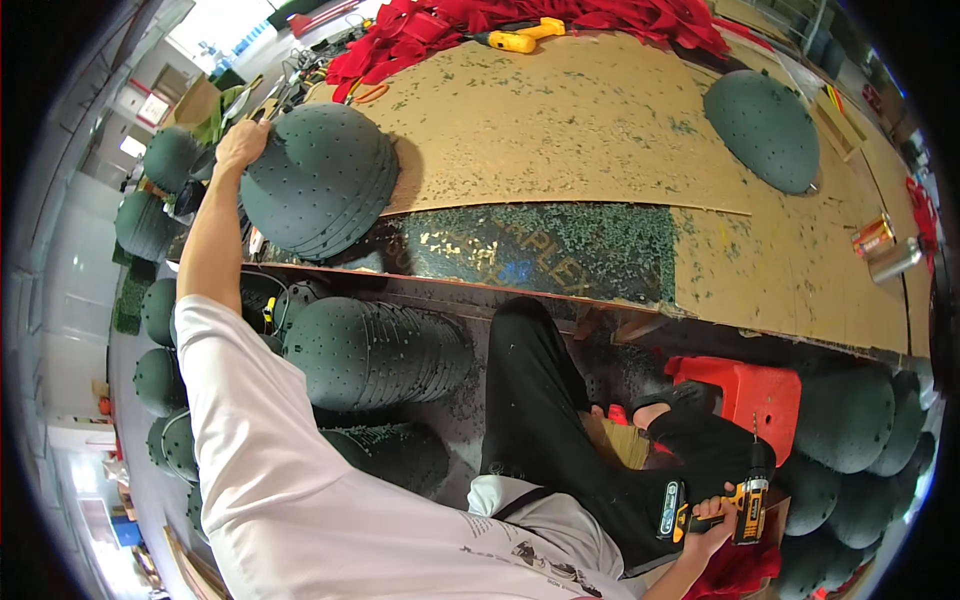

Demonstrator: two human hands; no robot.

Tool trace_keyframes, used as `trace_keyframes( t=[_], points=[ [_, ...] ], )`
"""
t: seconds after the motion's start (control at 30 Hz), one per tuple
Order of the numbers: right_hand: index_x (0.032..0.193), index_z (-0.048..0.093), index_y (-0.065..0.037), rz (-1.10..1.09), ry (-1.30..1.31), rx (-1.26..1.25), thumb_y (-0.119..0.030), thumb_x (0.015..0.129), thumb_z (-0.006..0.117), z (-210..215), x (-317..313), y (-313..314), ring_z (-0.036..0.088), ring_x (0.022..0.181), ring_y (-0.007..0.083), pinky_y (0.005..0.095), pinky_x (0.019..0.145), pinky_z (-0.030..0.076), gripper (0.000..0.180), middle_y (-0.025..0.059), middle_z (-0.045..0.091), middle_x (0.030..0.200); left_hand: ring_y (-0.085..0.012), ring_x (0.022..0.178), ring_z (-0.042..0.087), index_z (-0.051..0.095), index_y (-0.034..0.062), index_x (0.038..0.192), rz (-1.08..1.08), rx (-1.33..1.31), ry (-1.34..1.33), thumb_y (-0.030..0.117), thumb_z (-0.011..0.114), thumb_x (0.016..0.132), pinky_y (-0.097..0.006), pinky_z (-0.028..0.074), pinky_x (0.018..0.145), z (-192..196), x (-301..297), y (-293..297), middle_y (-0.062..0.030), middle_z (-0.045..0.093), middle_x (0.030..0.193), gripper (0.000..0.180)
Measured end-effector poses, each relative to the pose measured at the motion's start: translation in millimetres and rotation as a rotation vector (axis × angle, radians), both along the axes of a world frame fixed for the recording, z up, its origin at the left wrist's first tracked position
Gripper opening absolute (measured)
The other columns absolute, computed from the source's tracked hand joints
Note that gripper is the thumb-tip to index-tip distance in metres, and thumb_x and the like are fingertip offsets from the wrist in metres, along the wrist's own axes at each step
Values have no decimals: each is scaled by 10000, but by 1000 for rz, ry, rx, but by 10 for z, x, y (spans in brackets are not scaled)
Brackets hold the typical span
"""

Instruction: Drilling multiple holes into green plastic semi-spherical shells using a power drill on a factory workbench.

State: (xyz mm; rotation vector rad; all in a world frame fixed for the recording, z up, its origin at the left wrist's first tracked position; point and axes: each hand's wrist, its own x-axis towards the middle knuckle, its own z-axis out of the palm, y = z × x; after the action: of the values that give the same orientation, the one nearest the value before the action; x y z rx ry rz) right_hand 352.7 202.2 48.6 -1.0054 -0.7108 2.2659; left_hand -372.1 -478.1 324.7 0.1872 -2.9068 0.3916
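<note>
My left hand (243,145) reaches to the far left of the bench, its fingers closed at the upper edge of a stack of dark green, perforated half-sphere shells (318,170). Several rims show nested at the stack's right side. In my right hand (712,525), low at the right beside my leg, is a yellow and black cordless drill (752,510). Its thin bit points upward, and its battery (672,510) faces left. A single green half-sphere shell (762,132) lies dome up at the bench's far right.
Green shavings litter the brown board (560,130) on the bench. Red cloth strips (440,35) and a second yellow tool (525,38) lie at the back. Nested shells (375,352) fill space below the bench; a red stool (745,395) and more shells (845,420) stand right.
</note>
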Motion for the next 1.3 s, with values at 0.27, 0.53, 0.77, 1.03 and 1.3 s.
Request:
trace_keyframes(
  t=[0.27, 0.53, 0.77, 1.03, 1.3],
  points=[
    [1262, 523, -102, 67, -67, 30, -170, 928, 495, -44, -200, 57, 348, 553, 100, 285, 566, 349, 342, -17, 356, 656, -456, 861, 673, 710, -36, 856, -349, -112, 346, 503, 412, 982, -522, 521, 812, 1042, 758, 1281, -286, 682, 877, 629],
    [1252, 530, -97, 143, -20, 31, -186, 912, 542, -100, -246, -20, 398, 564, 115, 292, 572, 378, 351, 3, 409, 649, -396, 878, 649, 673, -15, 889, -780, -51, 283, 400, 511, 992, -459, 494, 815, 798, 1340, 3085, -173, 660, 922, 457],
    [1249, 522, -88, 64, 20, 25, -172, 899, 536, -177, -114, -50, 385, 559, 122, 299, 568, 368, 361, 1, 398, 641, -406, 817, 628, 634, -21, 819, -1127, 53, 112, 408, 507, 990, -484, 465, 726, -56, 1516, 4625, -212, 635, 825, 479],
    [1248, 503, -71, -35, 107, -11, -148, 893, 525, -232, 51, -173, 370, 556, 119, 295, 566, 355, 365, 3, 365, 630, -382, 685, 593, 579, -8, 755, -1499, 94, 74, 399, 532, 993, -460, 468, 652, -683, 1408, 5585, -180, 581, 702, 474],
    [1228, 478, 11, 17, 145, 191, -22, 855, 522, -80, -221, -530, 432, 539, 137, 299, 538, 403, 378, 25, 417, 643, -355, 887, 638, 635, 43, 888, -1398, 107, 12, 393, 537, 980, -463, 500, 737, -913, 1517, 5797, -150, 662, 925, 375]
  ],
)
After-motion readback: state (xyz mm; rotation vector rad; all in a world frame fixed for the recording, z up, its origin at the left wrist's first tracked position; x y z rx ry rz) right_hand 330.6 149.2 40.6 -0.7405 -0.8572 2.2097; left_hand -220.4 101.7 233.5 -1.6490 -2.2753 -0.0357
